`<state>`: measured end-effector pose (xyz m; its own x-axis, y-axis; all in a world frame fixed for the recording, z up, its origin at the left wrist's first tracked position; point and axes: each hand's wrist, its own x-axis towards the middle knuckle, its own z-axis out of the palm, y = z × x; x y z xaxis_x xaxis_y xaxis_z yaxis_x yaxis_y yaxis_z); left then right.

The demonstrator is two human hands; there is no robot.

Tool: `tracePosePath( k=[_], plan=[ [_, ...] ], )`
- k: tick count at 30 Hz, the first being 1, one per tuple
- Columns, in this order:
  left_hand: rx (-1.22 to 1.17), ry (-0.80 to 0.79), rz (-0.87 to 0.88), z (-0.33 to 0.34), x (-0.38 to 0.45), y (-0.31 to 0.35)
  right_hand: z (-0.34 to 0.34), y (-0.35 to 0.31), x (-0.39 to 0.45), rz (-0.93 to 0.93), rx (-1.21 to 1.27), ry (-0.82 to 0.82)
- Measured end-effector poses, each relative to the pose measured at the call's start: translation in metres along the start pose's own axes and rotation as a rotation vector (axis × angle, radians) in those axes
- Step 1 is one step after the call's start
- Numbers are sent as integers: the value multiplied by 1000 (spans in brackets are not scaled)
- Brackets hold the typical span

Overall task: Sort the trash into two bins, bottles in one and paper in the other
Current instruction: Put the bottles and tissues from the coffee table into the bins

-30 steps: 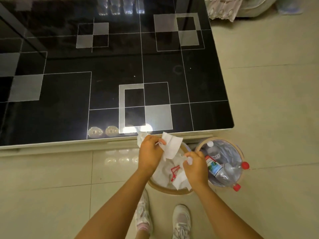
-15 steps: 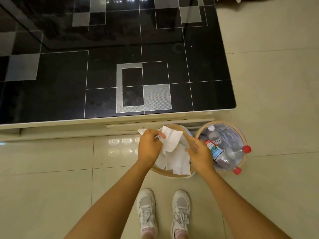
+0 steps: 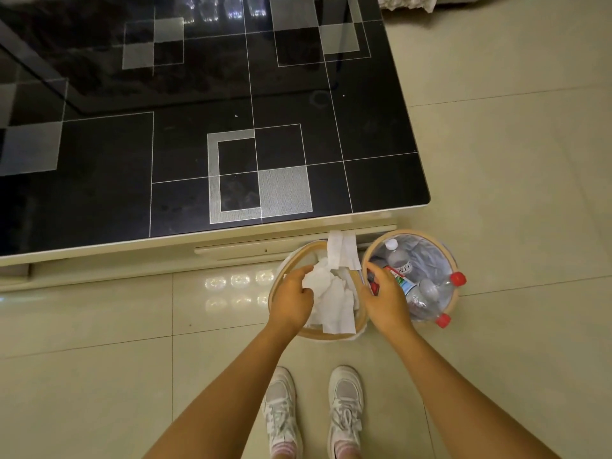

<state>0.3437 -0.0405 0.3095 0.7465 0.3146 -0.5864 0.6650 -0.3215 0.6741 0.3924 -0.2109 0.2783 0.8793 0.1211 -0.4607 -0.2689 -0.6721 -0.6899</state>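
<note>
Two round bins with wooden rims stand on the floor by the table's edge. The left bin (image 3: pixel 331 333) holds white paper (image 3: pixel 334 303). One paper strip (image 3: pixel 341 250) sticks up over its far rim. My left hand (image 3: pixel 293 299) hovers over this bin's left side, its finger and thumb pinching the crumpled end of that paper. The right bin (image 3: pixel 453 260) holds several clear plastic bottles (image 3: pixel 427 289) with red and white caps. My right hand (image 3: pixel 385 301) hangs between the two bins with its fingers loosely curled and nothing in it.
A low black glass table (image 3: pixel 198 144) with white square patterns fills the upper left, its pale front edge just behind the bins. My two white shoes (image 3: pixel 313 412) stand on the beige tiled floor (image 3: pixel 513 193) right below the bins.
The paper in my left hand has swung toward the left bin's far rim, and the hand has sunk lower over the bin. My right hand has let go of its paper, which now lies in the bin.
</note>
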Motion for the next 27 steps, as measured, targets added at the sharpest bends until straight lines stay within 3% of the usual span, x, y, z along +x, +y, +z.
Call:
tracePosePath(
  k=[6,13,19,25,27],
  plan=[
    [65,-20,-3,-4,-2,-5,-1,5,-4,-51,-85,-31],
    [137,-72,-7,21,18,-50,32,30,42,-173,-595,-297],
    [164,-80,11,33,54,-82,66,44,78,-187,-820,-373],
    [190,-95,10,30,66,-103,75,52,80,-344,-809,-161],
    [190,-98,-2,28,64,-107,76,53,67,-453,-750,-213]
  ],
)
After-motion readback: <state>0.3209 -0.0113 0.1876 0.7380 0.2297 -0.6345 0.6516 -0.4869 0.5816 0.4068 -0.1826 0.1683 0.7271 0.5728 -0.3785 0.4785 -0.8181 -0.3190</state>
